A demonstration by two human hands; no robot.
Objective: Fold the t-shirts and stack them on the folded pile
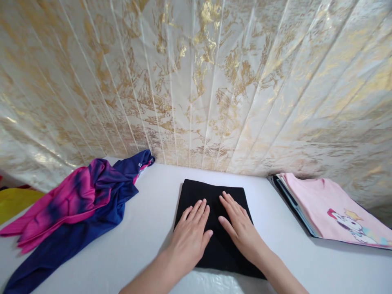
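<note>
Black cloth [221,249] lies flat on table [153,196], directly beneath left hand [190,237] and right hand [240,228], both equally near; long axis seemingly near-to-far. Fingers [200,212] extended, slightly spread, resting on fabric, grasping nothing.

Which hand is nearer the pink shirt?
Right. The right hand rests on the folded black garment, left of the pink shirt; the left hand rests there too, farther left.

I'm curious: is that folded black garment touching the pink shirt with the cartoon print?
Apart. In the head view, white tabletop shows in the gap between the folded black garment's right edge and the pink shirt.
</note>
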